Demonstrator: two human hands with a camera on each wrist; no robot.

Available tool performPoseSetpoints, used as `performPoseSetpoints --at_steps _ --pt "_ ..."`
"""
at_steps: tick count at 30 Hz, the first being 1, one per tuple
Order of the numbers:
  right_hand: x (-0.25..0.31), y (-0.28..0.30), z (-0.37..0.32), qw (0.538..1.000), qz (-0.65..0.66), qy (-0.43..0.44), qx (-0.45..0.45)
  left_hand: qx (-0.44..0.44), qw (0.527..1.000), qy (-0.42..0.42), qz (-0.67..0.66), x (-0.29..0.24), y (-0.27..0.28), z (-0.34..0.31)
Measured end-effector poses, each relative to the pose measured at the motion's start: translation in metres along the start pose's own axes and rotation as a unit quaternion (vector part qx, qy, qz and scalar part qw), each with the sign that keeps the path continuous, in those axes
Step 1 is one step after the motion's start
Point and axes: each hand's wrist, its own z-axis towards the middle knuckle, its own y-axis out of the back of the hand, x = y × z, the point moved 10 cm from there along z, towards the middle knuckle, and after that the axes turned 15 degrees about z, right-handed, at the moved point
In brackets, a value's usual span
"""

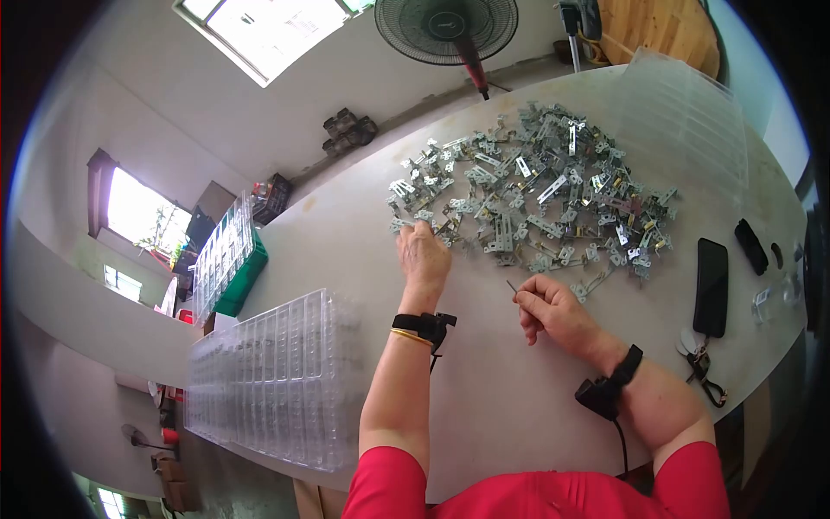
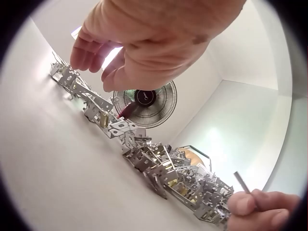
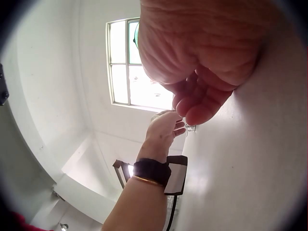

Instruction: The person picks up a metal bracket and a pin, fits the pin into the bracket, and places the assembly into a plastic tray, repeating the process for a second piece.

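A heap of small silvery metal brackets [image 1: 553, 189] spreads over the pale table, and it rises along the table in the left wrist view. At its left edge, the left hand [image 1: 424, 258] reaches onto a few brackets. Seen from the left wrist, that hand [image 2: 149, 45] has loosely bent fingers, with the thumb apart and nothing visible between them. Below the heap, the right hand [image 1: 553, 316] pinches a thin metal rod [image 1: 511, 285] between thumb and fingers; the rod [image 2: 242, 183] points up in the left wrist view. The right hand's fingers [image 3: 199, 108] hide the rod in the right wrist view.
Clear plastic trays [image 1: 259, 381] stand stacked at the table's left, with another tray [image 1: 687, 121] at the back right. A green crate [image 1: 242, 281] holds more trays. A black phone [image 1: 711, 288] and scissors [image 1: 705, 376] lie at right. A fan [image 1: 447, 28] stands behind the table.
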Motion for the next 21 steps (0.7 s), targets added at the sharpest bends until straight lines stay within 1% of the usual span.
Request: performPoseSetpoints --at_steps 3,12,14,15,17,21 --pt "-0.001 0.000 0.000 1.000 0.012 -0.003 0.000 0.025 0.999 0.000 0.034 0.005 -0.014 0.006" --pt "-0.001 -0.001 -0.001 1.000 0.011 -0.009 0.003 -0.012 1.000 -0.005 0.028 0.003 -0.003 0.004" --pt "-0.003 0.000 0.000 1.000 0.016 -0.006 0.005 -0.074 0.997 -0.027 0.011 -0.006 0.018 -0.004" --pt "-0.004 0.000 0.001 1.000 0.017 -0.006 0.005 -0.074 0.997 -0.028 0.011 -0.008 0.022 -0.008" --pt "-0.005 0.002 0.001 1.000 0.023 -0.006 0.007 -0.140 0.988 -0.067 0.001 -0.022 0.046 -0.021" --pt "-0.003 0.001 0.000 1.000 0.011 -0.004 0.012 -0.134 0.988 -0.076 -0.022 -0.038 0.068 -0.042"
